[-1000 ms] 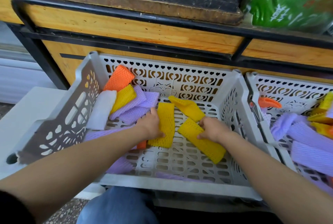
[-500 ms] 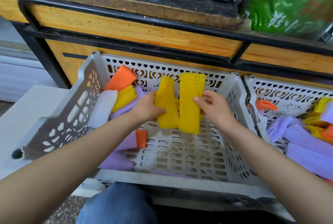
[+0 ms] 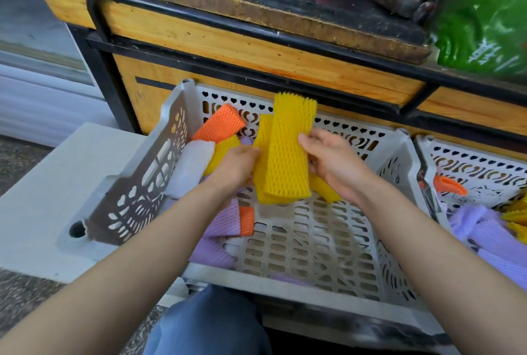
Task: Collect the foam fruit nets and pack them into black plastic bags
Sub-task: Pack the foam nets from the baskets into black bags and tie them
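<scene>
Two yellow nets [image 3: 288, 149] now off the crate [image 3: 285, 280] floor, overlapped mid-air above it. Grip: left hand [image 3: 236, 166] curled on their left edge, right hand [image 3: 330, 163] pinching the right. Bundle forming; no bag in view.

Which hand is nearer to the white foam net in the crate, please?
Left. The left hand is just right of the white net; the right hand lies beyond the yellow nets.
</scene>
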The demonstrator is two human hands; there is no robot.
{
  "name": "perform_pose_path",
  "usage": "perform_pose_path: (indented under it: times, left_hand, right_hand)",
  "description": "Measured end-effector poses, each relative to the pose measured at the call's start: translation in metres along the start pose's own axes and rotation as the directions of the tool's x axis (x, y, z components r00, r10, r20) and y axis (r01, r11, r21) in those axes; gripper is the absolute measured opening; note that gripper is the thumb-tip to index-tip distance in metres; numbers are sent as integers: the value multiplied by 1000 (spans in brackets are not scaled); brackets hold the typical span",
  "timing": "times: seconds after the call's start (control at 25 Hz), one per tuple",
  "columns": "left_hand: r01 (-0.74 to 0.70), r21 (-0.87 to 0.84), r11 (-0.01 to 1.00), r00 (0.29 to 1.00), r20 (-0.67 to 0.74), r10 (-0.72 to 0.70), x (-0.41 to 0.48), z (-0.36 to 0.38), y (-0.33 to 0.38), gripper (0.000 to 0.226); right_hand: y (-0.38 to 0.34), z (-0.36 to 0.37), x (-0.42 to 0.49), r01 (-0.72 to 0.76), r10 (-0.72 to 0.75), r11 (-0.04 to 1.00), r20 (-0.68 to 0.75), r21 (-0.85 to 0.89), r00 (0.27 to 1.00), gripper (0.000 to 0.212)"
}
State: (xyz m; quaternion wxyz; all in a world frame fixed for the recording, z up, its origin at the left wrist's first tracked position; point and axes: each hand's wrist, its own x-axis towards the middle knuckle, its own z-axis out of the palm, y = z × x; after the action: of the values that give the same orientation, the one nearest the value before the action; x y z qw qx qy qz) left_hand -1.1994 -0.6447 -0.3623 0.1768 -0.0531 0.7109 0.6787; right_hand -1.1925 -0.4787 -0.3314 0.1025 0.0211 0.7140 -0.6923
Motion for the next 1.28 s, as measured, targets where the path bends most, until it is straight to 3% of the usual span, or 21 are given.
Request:
perform_pose_path:
  times: [0.08,0.12,0.28,0.36,0.44,0.52,0.6,0.72,0.84,0.88,0.96,1.08,1.16,1.28]
  left_hand:
    - [56,-221,974,996,81,-39,-2,3,5,28]
    - [66,-255,965,993,109,-39,-3,4,7,31]
    - [-31,30,999,998,63,29,-3,4,4,41]
    - [-94,79,992,995,-16,95,-1,3,4,35]
    - [-160,107,981,986,-35,164,0,2,3,31]
    - [-184,148,972,982,-21,189,1,3,2,31]
    - [-188,161,969,981,-12,193,2,5,1,31]
    - [-178,173,969,983,-16,184,4,6,0,30]
    - [-174,171,970,982,-47,184,9,4,-3,24]
    - [-169,172,971,981,-64,182,10,3,-4,25]
    - [-157,204,966,977,-114,182,14,0,-5,32]
    - [-110,339,934,949,-243,200,17,-5,-6,36]
    - [-58,368,928,954,-254,160,18,-6,-8,38]
    - [14,250,968,995,-103,12,14,-1,-7,44]
  right_hand:
    - [10,2,5,35,-94,905,-120,-424,988,21]
    - [14,2,6,50,-142,864,-147,-501,979,20]
    - [23,-4,11,107,-161,874,-74,-473,984,15]
    - [38,-25,19,74,-193,782,-128,-619,973,23]
    - [57,-54,28,-53,-112,629,-157,-775,981,38]
    - [78,-77,35,-157,79,464,-135,-872,988,57]
    - [95,-85,40,-207,200,403,-135,-892,970,69]
    - [107,-81,45,-239,163,408,-187,-881,969,65]
    - [104,-73,45,-187,108,395,-157,-899,982,20]
    - [101,-71,42,-167,76,407,-149,-898,986,13]
    - [89,-65,34,-155,-4,541,-188,-827,982,14]
    - [60,-51,13,-139,-43,802,-288,-581,957,40]
    - [43,-41,0,-117,-37,855,-284,-505,958,43]
    - [28,-24,-14,-56,-68,882,-246,-467,967,30]
